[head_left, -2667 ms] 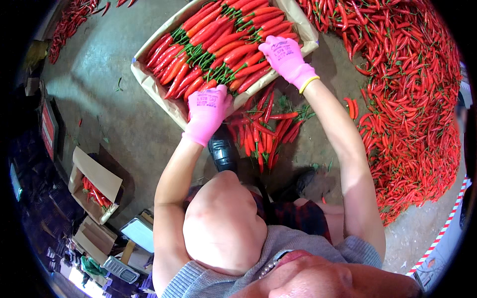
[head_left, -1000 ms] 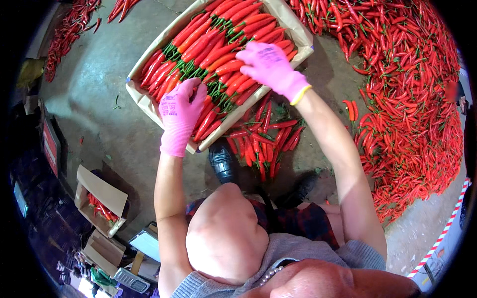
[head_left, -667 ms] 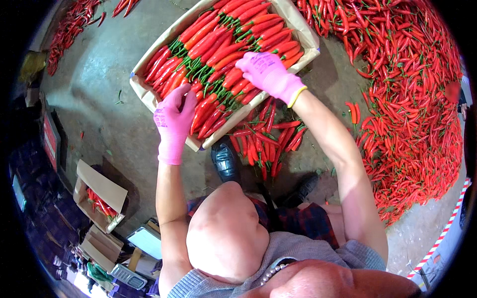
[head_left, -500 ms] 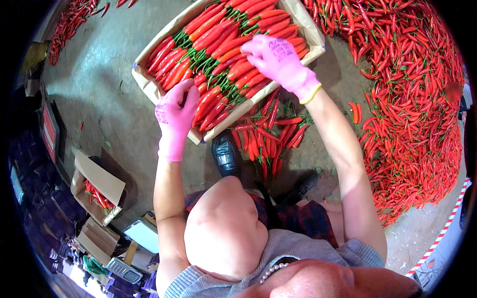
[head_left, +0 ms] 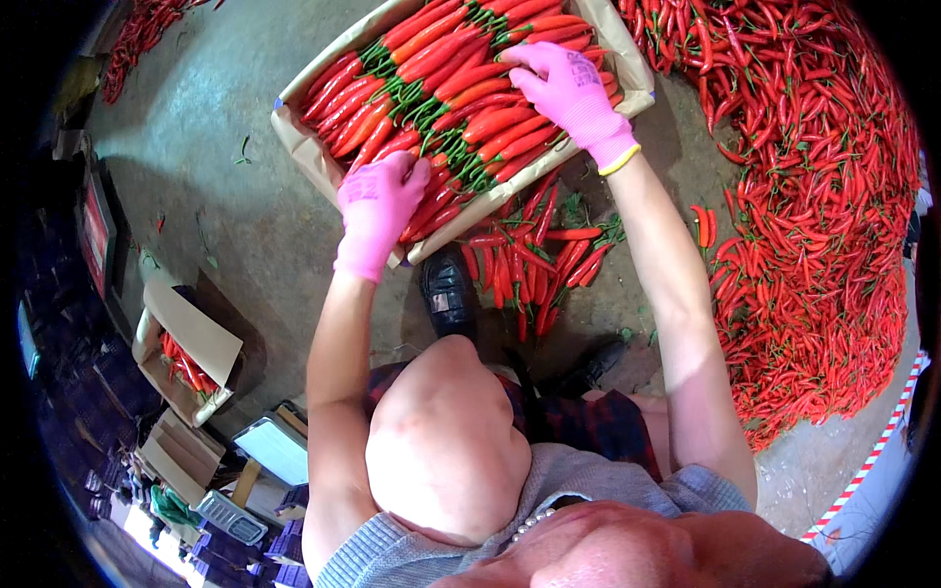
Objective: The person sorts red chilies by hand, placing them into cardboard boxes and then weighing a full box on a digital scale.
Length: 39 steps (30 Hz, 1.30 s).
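Note:
Long red chilli peppers [head_left: 438, 56] with green stems lie in packed rows in a paper-lined box [head_left: 306, 152], the stems meeting along the middle. My left hand [head_left: 380, 208], in a pink glove, reaches over the box's near left corner. Its fingers are curled down against the peppers there, and whatever is under the fingertips is hidden. My right hand [head_left: 573, 90], also pink-gloved with a yellow cuff edge, rests on the peppers at the right side. Its fingers are slightly apart, with no separate pepper visible between them.
A large heap of loose chilli peppers [head_left: 814, 225] covers the floor at right. A smaller pile [head_left: 534, 265] lies just before the box, beside my black shoe [head_left: 448, 294]. An open carton [head_left: 186, 353] holding some peppers stands at left. Red-and-white tape [head_left: 872, 456] runs at lower right.
My left hand has shifted up and right, its spread thumb and fingers drawing together over the peppers. The right hand has moved slightly up. The box sits a little higher and further right in view.

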Motion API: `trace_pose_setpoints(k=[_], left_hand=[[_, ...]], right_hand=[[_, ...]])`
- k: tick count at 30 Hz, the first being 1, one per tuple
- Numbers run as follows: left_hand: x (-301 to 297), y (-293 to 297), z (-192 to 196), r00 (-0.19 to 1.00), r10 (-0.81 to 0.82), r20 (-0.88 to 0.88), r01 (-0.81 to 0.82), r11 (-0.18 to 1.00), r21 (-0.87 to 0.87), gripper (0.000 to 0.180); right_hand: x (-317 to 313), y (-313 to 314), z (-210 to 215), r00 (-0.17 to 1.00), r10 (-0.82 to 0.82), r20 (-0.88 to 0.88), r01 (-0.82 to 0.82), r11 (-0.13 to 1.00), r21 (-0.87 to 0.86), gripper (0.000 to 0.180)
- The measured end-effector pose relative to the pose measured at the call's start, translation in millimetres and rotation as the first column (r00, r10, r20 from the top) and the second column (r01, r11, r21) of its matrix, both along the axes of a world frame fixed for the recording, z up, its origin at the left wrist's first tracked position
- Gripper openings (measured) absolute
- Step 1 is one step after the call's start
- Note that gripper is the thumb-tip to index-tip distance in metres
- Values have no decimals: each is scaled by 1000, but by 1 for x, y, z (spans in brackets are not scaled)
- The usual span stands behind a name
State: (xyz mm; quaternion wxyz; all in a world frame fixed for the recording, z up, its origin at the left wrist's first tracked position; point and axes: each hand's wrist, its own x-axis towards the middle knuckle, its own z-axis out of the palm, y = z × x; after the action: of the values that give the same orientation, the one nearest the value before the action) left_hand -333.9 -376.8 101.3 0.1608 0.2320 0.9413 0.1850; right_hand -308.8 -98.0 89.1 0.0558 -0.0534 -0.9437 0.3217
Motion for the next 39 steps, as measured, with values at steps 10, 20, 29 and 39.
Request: trace_pose_setpoints(k=[10,20,29,39], left_hand=[[-15,25,9,993,117,-15,-112,975,193,35],[-15,25,-5,963,-50,-264,94,983,158,21],[28,16,47,861,-295,-413,487,713,505,23],[-13,34,-11,999,-50,-15,49,998,-39,35]], right_hand=[[10,-4,-2,995,-90,38,93,991,-93,26],[40,-10,9,992,3,129,3,999,-53,33],[84,-22,51,880,419,-222,-434,901,-22,30],[109,15,31,989,87,116,-94,994,56,24]])
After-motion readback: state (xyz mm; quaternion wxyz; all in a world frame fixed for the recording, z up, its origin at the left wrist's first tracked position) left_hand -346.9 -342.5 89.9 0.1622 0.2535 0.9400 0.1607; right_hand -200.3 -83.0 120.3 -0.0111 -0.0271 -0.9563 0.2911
